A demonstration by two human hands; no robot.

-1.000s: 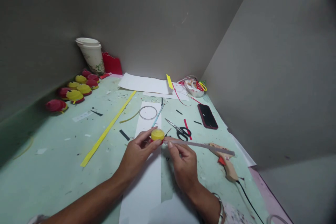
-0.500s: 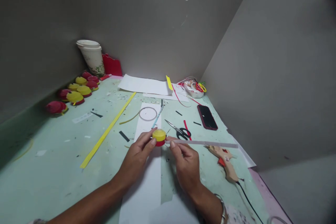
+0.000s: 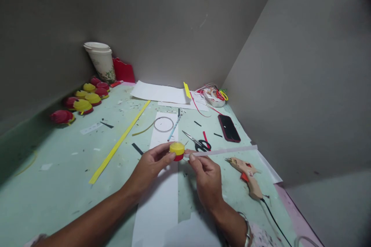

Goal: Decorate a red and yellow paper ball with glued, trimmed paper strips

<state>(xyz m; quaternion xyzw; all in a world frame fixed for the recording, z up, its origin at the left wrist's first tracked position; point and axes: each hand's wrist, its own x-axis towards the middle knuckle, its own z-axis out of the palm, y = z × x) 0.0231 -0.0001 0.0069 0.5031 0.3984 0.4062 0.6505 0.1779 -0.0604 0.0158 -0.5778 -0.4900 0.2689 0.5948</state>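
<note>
My left hand (image 3: pixel 156 158) grips a small round piece (image 3: pixel 177 149), yellow on top and red below, between thumb and fingers. To its right, my right hand (image 3: pixel 206 171) pinches a long pale paper strip (image 3: pixel 232 149), whose near end meets or almost touches the red side of the piece. The strip's free end sticks out to the right above the table. Just beyond my right hand lie black-handled scissors (image 3: pixel 199 144). A white paper strip (image 3: pixel 162 197) runs along the table beneath both hands. Exactly how the strip's end sits against the piece is hard to make out.
A glue gun (image 3: pixel 246 175) with a cord lies at the right, a phone (image 3: pixel 228 128) behind it. Several red and yellow domed pieces (image 3: pixel 83 105) line the left wall by a paper cup (image 3: pixel 101 60). A yellow strip (image 3: pixel 121 139) and a ring (image 3: pixel 164 124) lie mid-table.
The round piece and my left hand have shifted slightly right. The pale strip's free end has tilted upward, and my right hand has turned a little with it.
</note>
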